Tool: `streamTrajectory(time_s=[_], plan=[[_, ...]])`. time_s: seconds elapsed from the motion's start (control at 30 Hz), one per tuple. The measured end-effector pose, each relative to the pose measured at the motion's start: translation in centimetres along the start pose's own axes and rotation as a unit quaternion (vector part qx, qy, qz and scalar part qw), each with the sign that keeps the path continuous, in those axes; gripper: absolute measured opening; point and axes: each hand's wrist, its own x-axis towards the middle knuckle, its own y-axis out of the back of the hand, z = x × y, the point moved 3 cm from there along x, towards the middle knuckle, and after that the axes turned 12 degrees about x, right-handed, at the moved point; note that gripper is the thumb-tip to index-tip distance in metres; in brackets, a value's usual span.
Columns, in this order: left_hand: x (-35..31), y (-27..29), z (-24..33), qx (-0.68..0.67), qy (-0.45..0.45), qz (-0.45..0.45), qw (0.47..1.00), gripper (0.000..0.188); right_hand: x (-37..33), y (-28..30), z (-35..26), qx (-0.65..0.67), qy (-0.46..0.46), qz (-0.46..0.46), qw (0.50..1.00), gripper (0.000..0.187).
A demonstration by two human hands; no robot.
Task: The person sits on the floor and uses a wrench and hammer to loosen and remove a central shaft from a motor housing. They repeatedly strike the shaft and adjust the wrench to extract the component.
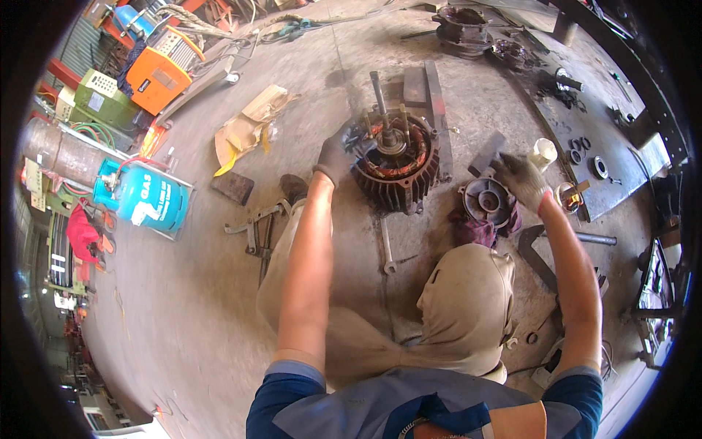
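Note:
An opened electric motor (398,183) stands on the floor in front of me, with a ribbed dark housing. Its copper windings (418,157) ring a shaft (378,95) that sticks up from the middle. My left hand (338,152), in a dark glove, is at the motor's left rim, fingers bent over the edge. To the right, my gloved right hand (522,180) has its fingers closed at the end of a dark rectangular block (486,154). Just below that block, a round metal motor end cover (486,201) lies on a purple rag (472,231).
A wrench (387,249) lies in front of the motor, a gear puller (257,233) to its left. Torn cardboard (252,124) and a blue gas cylinder (155,196) are farther left. At right are a white cup (542,154), a bar (596,239) and a metal plate (621,175) with rings.

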Motion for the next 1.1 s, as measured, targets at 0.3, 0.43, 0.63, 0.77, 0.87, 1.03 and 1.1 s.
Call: streamTrajectory(time_s=[0.3,0.43,0.63,0.77,0.87,1.03,1.1], plan=[[-0.4,-1.3,1.5,-0.167,0.073,-0.026,0.983,0.052,-15.7,-8.5,14.2,0.161,-0.101,0.078,0.979,0.048],[-2.7,-5.8,5.6,0.215,0.062,0.155,0.962,0.109,-21.6,-9.9,19.7,-0.089,-0.217,0.005,0.972,0.059],[-2.3,-9.7,7.6,0.391,0.126,0.327,0.851,0.128,-27.6,-9.4,19.6,-0.135,-0.247,0.012,0.959,0.055],[-1.5,-9.5,7.9,0.382,0.157,0.332,0.848,0.112,-28.2,-10.0,21.1,-0.131,-0.285,0.04,0.949,0.055],[-1.0,-8.9,8.0,0.364,0.212,0.269,0.866,0.105,-27.9,-10.3,23.2,-0.134,-0.31,0.054,0.94,0.053],[-0.7,-7.2,7.7,0.364,0.156,0.189,0.899,0.099,-28.7,-9.6,25.0,-0.079,-0.319,0.114,0.938,0.051],[-0.2,-6.2,6.6,0.381,0.17,0.138,0.898,0.104,-29.2,-9.4,25.4,-0.073,-0.356,0.099,0.927,0.051]])
